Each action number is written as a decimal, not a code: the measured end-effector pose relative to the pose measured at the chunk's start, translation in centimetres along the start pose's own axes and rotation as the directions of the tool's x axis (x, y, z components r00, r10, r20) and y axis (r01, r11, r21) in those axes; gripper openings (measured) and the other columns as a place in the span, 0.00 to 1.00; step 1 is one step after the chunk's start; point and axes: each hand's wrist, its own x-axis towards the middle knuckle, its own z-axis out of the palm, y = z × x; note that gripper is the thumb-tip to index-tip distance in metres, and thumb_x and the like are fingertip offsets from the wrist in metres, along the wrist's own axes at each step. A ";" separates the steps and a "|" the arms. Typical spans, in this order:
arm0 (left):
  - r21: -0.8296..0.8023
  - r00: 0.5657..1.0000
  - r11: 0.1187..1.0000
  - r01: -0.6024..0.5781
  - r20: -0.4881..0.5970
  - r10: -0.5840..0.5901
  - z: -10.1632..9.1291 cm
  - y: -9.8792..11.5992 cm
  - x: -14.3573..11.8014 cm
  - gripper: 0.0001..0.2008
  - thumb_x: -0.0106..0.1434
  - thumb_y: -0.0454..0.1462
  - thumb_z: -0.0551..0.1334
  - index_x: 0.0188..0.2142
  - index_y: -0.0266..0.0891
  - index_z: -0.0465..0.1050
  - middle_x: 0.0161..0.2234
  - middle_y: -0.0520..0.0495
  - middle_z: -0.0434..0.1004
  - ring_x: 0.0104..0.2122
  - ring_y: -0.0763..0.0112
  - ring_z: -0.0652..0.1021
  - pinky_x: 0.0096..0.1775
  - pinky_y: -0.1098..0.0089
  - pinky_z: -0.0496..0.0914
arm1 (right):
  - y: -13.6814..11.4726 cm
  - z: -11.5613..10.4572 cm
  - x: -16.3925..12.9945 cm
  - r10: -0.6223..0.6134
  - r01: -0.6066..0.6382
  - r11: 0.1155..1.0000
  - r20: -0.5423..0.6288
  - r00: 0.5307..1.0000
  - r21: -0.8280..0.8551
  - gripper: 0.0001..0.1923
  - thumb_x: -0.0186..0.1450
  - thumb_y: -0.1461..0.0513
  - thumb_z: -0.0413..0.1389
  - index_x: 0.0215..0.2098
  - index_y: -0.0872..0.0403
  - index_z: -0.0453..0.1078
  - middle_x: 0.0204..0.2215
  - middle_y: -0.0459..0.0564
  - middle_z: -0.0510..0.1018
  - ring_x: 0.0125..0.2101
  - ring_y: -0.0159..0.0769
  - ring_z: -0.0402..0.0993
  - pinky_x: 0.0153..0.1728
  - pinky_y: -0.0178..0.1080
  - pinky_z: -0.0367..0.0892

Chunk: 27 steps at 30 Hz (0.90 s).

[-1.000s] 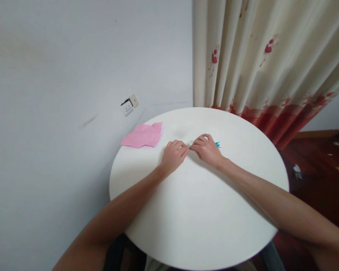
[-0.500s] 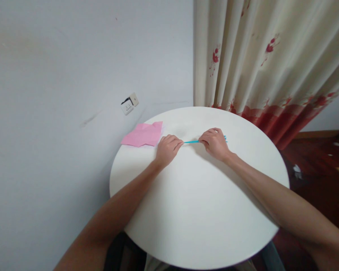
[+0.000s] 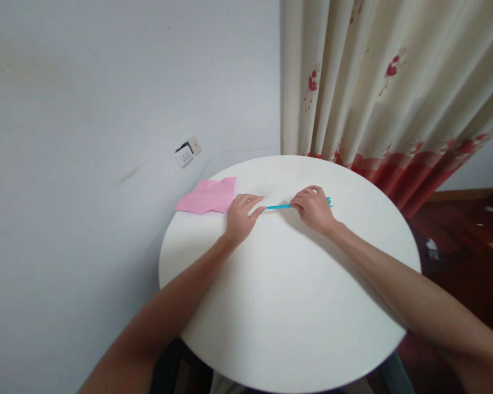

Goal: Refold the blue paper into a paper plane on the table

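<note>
A thin blue paper strip [image 3: 278,206] lies stretched across the far part of the round white table [image 3: 287,306]. My right hand [image 3: 313,208] is closed over its right end, where a bit of blue pokes out beyond the knuckles. My left hand [image 3: 241,214] rests at the strip's left end, its fingers extended and touching the tip. A folded pink paper [image 3: 208,197] lies just left of my left hand, at the table's far-left edge.
A grey wall with a socket plate [image 3: 188,151] stands behind the table on the left. A cream curtain with a red flower pattern [image 3: 378,93] hangs at the back right. Dark wooden floor [image 3: 460,241] shows to the right.
My hands have drawn apart from the middle, pulling the blue strip out straight between them. In the last half second my left fingers loosened and stretched out at the strip's end.
</note>
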 end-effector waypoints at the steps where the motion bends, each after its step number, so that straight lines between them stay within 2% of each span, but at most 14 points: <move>1: 0.012 0.999 1.000 -0.021 0.047 0.020 0.1 0.5 -0.1 0.12 0.70 0.45 0.62 0.48 0.44 0.78 0.44 0.45 0.80 0.47 0.61 0.76 0.50 0.60 0.69 | -0.4 0.1 0.0 -0.023 0.023 1.000 0.008 1.000 0.000 0.13 0.66 0.69 0.53 0.35 0.50 0.79 0.35 0.50 0.83 0.43 0.42 0.72 0.55 0.48 0.50; 6: 0.065 0.973 0.991 -0.114 0.207 0.099 0.6 2.0 -0.4 0.10 0.69 0.44 0.64 0.45 0.46 0.80 0.40 0.47 0.81 0.44 0.62 0.76 0.45 0.62 0.66 | -1.9 0.1 -0.2 -0.108 0.108 0.994 0.018 0.994 0.001 0.14 0.66 0.71 0.52 0.37 0.50 0.78 0.34 0.48 0.82 0.42 0.41 0.72 0.58 0.49 0.47; 14: 0.146 0.951 0.979 -0.139 0.294 0.091 0.9 2.3 -0.4 0.11 0.72 0.43 0.60 0.39 0.44 0.80 0.35 0.46 0.79 0.41 0.61 0.75 0.43 0.61 0.65 | -2.2 0.3 -0.2 -0.163 0.163 0.987 0.044 0.986 -0.010 0.14 0.66 0.71 0.52 0.37 0.50 0.78 0.34 0.48 0.82 0.42 0.41 0.71 0.60 0.49 0.45; 20: 0.124 0.959 0.992 -0.028 0.283 -0.008 0.9 1.7 -0.3 0.12 0.72 0.42 0.59 0.37 0.44 0.80 0.34 0.47 0.79 0.39 0.61 0.76 0.42 0.61 0.65 | -0.9 0.2 0.2 -0.112 0.113 0.994 0.029 0.993 -0.009 0.12 0.70 0.66 0.53 0.35 0.51 0.77 0.32 0.49 0.81 0.41 0.41 0.71 0.60 0.51 0.44; 25: 0.028 0.961 0.996 0.080 0.264 -0.084 0.9 0.2 -0.3 0.10 0.69 0.38 0.61 0.35 0.43 0.81 0.33 0.47 0.80 0.37 0.62 0.76 0.41 0.64 0.67 | 1.8 -0.4 0.4 -0.030 0.030 1.000 0.012 0.999 0.009 0.12 0.70 0.65 0.52 0.33 0.51 0.76 0.32 0.49 0.82 0.42 0.42 0.73 0.60 0.53 0.45; 27: -0.033 0.954 0.987 0.157 0.265 -0.143 1.1 -0.2 -0.3 0.09 0.67 0.37 0.62 0.34 0.41 0.81 0.32 0.48 0.80 0.36 0.64 0.77 0.41 0.66 0.68 | 3.0 -0.7 0.4 0.047 -0.047 0.999 -0.025 0.999 -0.004 0.12 0.71 0.64 0.52 0.33 0.52 0.76 0.33 0.50 0.82 0.42 0.43 0.73 0.59 0.54 0.46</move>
